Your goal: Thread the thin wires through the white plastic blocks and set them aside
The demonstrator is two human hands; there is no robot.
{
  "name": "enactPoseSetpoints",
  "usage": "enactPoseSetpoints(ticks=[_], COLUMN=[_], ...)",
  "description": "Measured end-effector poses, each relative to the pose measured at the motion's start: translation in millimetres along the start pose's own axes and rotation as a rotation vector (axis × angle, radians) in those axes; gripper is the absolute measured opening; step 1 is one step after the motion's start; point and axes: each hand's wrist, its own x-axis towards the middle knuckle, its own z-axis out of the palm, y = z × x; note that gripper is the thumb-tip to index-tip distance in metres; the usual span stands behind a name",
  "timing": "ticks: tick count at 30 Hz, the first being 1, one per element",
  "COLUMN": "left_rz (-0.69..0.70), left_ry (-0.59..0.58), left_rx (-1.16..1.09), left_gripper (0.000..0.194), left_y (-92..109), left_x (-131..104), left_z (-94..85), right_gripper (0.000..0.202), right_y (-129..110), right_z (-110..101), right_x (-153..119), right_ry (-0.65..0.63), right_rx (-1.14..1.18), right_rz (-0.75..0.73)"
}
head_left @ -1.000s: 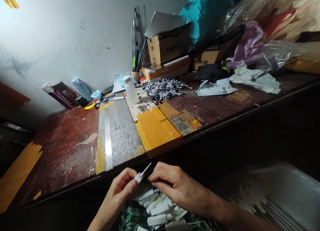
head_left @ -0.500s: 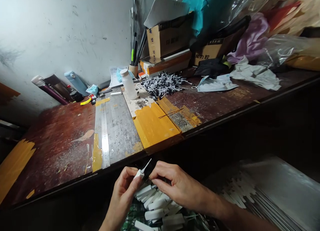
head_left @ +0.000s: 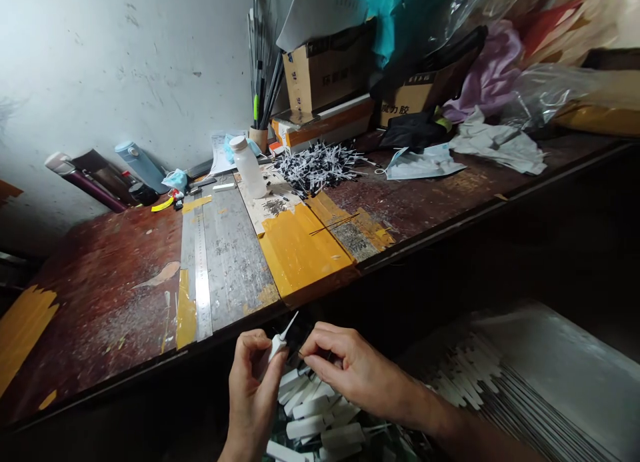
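Observation:
Between its thumb and fingers, my left hand [head_left: 256, 375] grips a small white piece [head_left: 277, 346] with a thin pale tip pointing up and to the right. Just to the right, my right hand [head_left: 345, 363] is closed in a pinch; whatever it holds is too small and dark to make out. The two hands are apart, below the table's front edge. Under them lie several white plastic pieces [head_left: 307, 427], partly hidden by my right hand and wrist.
The table [head_left: 125, 275] carries a steel ruler [head_left: 201, 275], a white bottle [head_left: 250, 169], a pile of small black and white parts [head_left: 320, 167] and a face mask [head_left: 425, 163]. At lower right, thin rods with white ends [head_left: 530, 399] lie beside a pale sheet [head_left: 565, 355].
The view has shifted, so the table and its things sit further left. My left hand has turned slightly with the white piece in it. My right hand keeps its pinch.

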Motion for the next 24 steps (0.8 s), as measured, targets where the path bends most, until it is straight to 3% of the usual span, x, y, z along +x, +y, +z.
enactPoseSetpoints(ticks=[5,8,11,15,18,21,24], left_rz=[0.448,0.575,0.568,0.518,0.550,0.535,0.411], left_ry=[0.182,0.262,0.281,0.178,0.084,0.090,0.160], left_rx=[0.378,0.544,0.631,0.646,0.592,0.530,0.433], left_gripper=[0.018,0.019,0.013,0.015,0.019,0.016,0.017], left_y=[-17,-26,-31,-37,-42,-41,-34], left_x=[3,10,16,14,10,3,-5], left_z=[6.0,2.9,-11.2,-35.8,-42.3,-35.0,-23.7], right_gripper=[0.013,0.011,0.013,0.020,0.027,0.026,0.025], right_y=[0,-1,-1,7,19,29,33], right_z=[9,4,-24,-81,-113,-124,-124], right_x=[-3,-7,-9,2,18,32,40], right_ry=[0.003,-0.040,0.009,0.277,0.287,0.230,0.208], right_rx=[0.069,0.078,-0.040,-0.385,-0.612,-0.786,-0.938], right_rz=[0.120,0.198,0.143,-0.078,-0.132,-0.104,-0.043])
